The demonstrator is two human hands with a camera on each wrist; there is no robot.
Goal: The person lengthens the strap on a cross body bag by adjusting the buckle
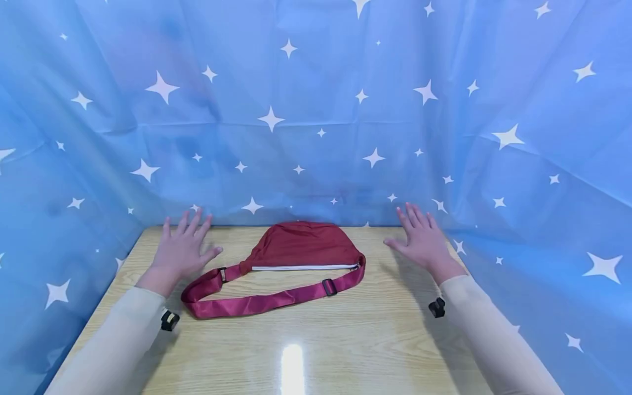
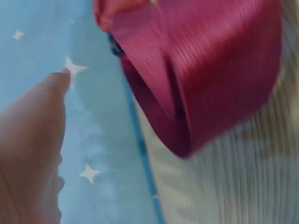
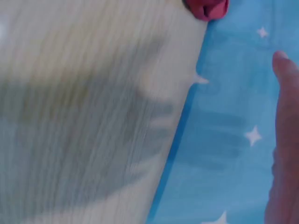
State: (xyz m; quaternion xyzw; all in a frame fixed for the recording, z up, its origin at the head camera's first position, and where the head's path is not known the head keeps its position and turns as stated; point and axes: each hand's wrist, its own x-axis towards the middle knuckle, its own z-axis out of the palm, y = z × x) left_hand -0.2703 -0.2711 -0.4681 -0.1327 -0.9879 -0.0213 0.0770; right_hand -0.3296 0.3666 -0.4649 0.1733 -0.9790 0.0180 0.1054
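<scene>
A dark red waist bag (image 1: 306, 244) lies at the back middle of the table, its white zipper (image 1: 303, 268) facing the front. The bag's shiny strap (image 1: 261, 303) loops out to the left and forward, with black buckles on it. To the left of the bag, my left hand (image 1: 181, 253) is spread with straight fingers and holds nothing; the strap (image 2: 224, 70) looms close in the left wrist view. On the other side, my right hand (image 1: 422, 241) is likewise spread, apart from the bag, and only a small red end of the bag (image 3: 210, 7) shows in the right wrist view.
A light wood table (image 1: 355, 340) carries the bag, with a bright reflection near its front. Blue cloth with white stars (image 1: 316, 109) hangs behind the table and along both sides. Each wrist wears a small black device (image 1: 436, 308).
</scene>
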